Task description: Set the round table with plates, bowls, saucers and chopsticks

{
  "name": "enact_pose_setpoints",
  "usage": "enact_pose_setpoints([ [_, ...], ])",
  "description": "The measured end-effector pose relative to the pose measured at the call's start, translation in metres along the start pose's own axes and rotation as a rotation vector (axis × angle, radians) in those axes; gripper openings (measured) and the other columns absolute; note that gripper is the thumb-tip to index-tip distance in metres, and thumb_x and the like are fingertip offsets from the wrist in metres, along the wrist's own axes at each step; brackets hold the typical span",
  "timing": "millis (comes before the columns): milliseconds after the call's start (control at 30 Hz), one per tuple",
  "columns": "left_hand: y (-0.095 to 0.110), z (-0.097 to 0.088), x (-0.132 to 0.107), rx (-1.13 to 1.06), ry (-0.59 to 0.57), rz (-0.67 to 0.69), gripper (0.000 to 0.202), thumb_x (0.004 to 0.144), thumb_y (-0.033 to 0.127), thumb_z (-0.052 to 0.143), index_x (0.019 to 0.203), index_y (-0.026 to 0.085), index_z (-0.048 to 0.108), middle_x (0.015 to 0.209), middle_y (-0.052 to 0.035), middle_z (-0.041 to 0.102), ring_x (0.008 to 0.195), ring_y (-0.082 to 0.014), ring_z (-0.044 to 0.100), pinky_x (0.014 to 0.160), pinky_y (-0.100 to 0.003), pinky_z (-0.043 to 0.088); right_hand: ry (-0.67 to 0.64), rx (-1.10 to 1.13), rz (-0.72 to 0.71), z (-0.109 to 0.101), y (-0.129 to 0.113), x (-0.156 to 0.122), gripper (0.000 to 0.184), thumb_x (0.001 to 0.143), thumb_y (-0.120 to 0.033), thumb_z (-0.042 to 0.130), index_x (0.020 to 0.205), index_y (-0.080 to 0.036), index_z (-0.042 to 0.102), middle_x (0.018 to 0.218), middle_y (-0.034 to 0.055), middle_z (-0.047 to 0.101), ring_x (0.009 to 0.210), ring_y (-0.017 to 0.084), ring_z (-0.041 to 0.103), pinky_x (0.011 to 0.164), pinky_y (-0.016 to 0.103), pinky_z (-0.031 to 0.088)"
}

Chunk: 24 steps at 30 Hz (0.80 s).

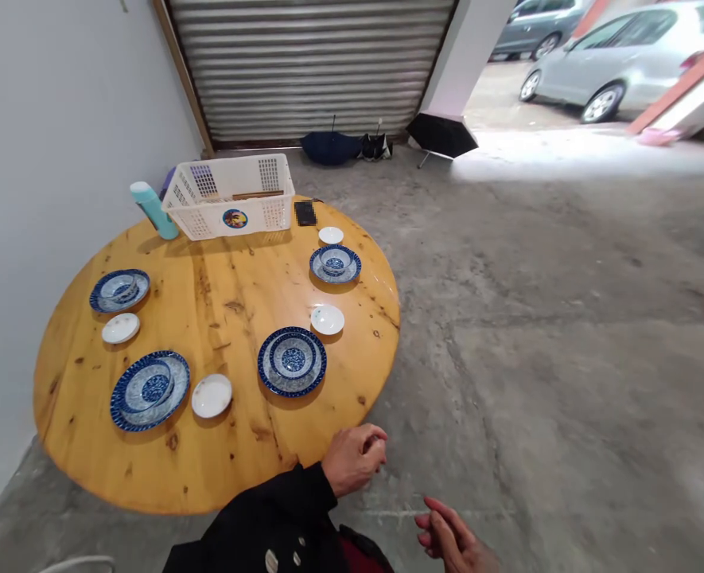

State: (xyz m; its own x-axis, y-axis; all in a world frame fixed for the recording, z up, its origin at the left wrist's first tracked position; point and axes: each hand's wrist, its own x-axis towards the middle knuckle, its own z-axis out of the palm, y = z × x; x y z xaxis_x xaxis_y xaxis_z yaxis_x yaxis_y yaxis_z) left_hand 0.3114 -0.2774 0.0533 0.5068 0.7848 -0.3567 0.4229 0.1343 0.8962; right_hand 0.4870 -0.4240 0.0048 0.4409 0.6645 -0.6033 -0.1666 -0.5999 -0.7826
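My left hand (355,460), in a black sleeve, is over the near right edge of the round wooden table (238,465). Its fingers are loosely curled, and I see nothing in them. Lower right, my right hand (456,537) is above the floor, away from the table, loosely bent and without a visible object. Nearest to the left hand is a blue-patterned plate (293,390) with a matching bowl (293,358) on it. Beside these lie a small white dish (328,320) and another small white dish (211,395).
More plates with bowls stand at the table's left (118,290), near left (150,390) and far right (335,264). A white plastic basket (238,199), turquoise bottle (153,210) and black phone-like object (305,212) are at the back. Open umbrellas (442,135) rest on the floor by the shutter.
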Motion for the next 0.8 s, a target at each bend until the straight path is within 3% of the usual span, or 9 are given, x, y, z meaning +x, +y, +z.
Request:
enact_pose_setpoints([
  [233,0.017,0.012,0.040,0.011,-0.012,-0.085,0.033,0.090,0.030,0.043,0.105,0.015,0.069,0.077,-0.0022,0.074,0.066,-0.0143,0.067,0.067,-0.025,0.050,-0.081,-0.043,0.045,-0.013,-0.022,0.042,0.066,0.060,-0.069,0.072,0.098,-0.015,0.071,0.073,0.0065,0.075,0.058,0.020,0.068,0.054,0.030,0.056],
  [400,0.036,0.040,0.100,-0.022,0.039,-0.086,0.033,0.090,0.031,0.043,0.103,0.015,0.068,0.076,-0.0023,0.073,0.064,-0.0144,0.067,0.065,-0.024,0.049,-0.169,-0.119,-0.002,-0.038,-0.057,0.106,0.063,0.063,-0.069,0.068,0.097,-0.016,0.072,0.071,0.0052,0.074,0.056,0.019,0.067,0.053,0.029,0.054],
  [500,0.060,0.060,0.150,-0.004,0.103,-0.088,0.032,0.089,0.031,0.043,0.103,0.016,0.069,0.076,-0.0019,0.074,0.065,-0.0149,0.068,0.065,-0.024,0.049,-0.210,-0.141,-0.041,-0.071,-0.087,0.164,0.062,0.063,-0.070,0.067,0.096,-0.017,0.072,0.072,0.0056,0.074,0.057,0.020,0.068,0.054,0.031,0.055],
  [633,0.112,0.090,0.217,0.023,0.197,-0.102,0.033,0.088,0.031,0.044,0.102,0.017,0.070,0.078,-0.0017,0.075,0.066,-0.0148,0.069,0.066,-0.024,0.049,-0.173,-0.177,-0.111,-0.135,-0.137,0.242,0.064,0.062,-0.070,0.067,0.096,-0.016,0.071,0.074,0.0070,0.076,0.059,0.020,0.068,0.056,0.032,0.057],
  [800,0.173,0.125,0.282,0.041,0.203,-0.079,0.037,0.088,0.032,0.043,0.106,0.016,0.070,0.081,-0.0020,0.076,0.066,-0.0137,0.069,0.068,-0.022,0.050,-0.102,-0.234,-0.140,-0.213,-0.202,0.321,0.069,0.060,-0.070,0.065,0.099,-0.014,0.070,0.077,0.0091,0.077,0.064,0.022,0.071,0.062,0.034,0.059],
])
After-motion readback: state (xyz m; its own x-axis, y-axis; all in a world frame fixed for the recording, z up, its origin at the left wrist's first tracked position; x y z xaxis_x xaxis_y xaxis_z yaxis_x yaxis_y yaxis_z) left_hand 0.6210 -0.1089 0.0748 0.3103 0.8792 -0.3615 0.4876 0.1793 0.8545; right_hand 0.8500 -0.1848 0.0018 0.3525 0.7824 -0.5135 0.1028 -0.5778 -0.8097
